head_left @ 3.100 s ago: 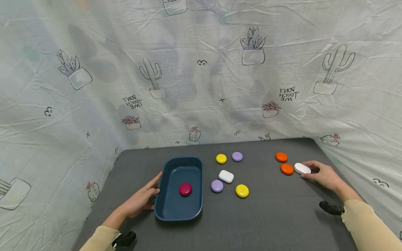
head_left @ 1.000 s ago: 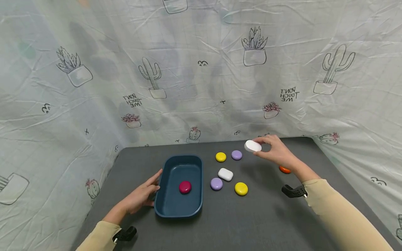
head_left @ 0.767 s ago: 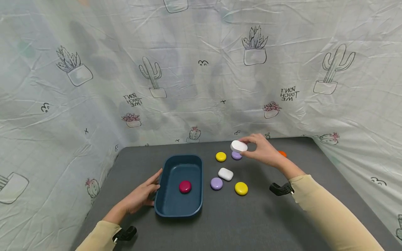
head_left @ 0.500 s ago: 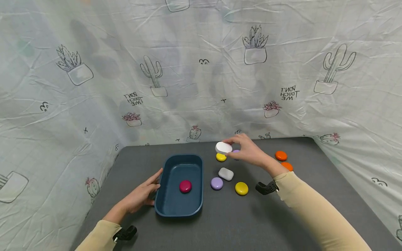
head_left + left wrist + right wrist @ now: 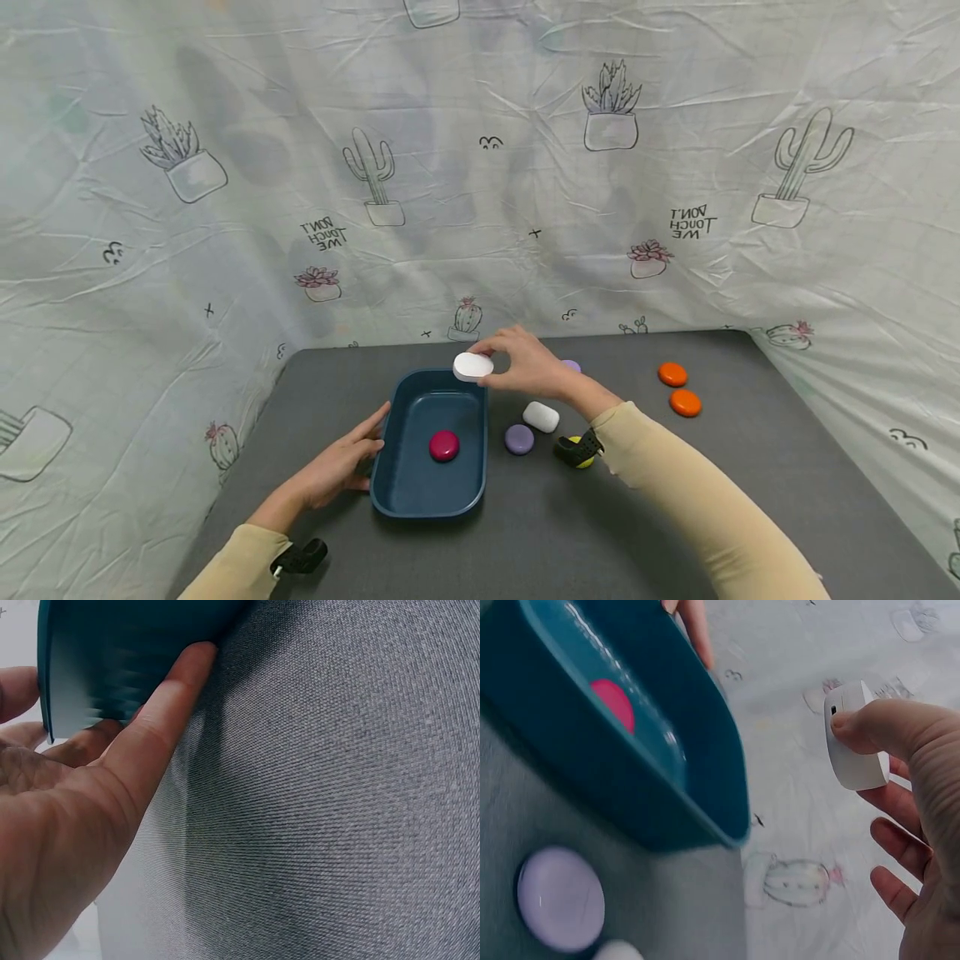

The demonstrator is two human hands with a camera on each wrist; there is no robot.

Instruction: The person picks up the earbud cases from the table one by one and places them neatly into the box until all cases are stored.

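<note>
In the head view, my right hand (image 5: 528, 362) pinches a white oval object (image 5: 472, 367) between thumb and fingers, above the far right corner of a blue bin (image 5: 427, 506). A small dark slot shows on the end of that white oval object (image 5: 851, 739) in the right wrist view; its exact kind cannot be told. A dark pink round piece (image 5: 444, 446) lies inside the bin. My left hand (image 5: 333, 475) rests its extended fingers against the outside of the bin's left wall, and the left wrist view shows a finger (image 5: 154, 724) lying along that wall.
Right of the bin lie a lilac piece (image 5: 519, 439), a white rounded block (image 5: 541, 417) and a partly covered yellow piece (image 5: 586, 457). Another lilac piece (image 5: 572, 365) peeks out behind my right wrist. Two orange pieces (image 5: 672, 374) sit farther right on the grey table (image 5: 750, 500).
My right hand picked up the white oval object beside the orange pieces, lifted it and carried it left to the bin. My left hand and the bin stay in place.
</note>
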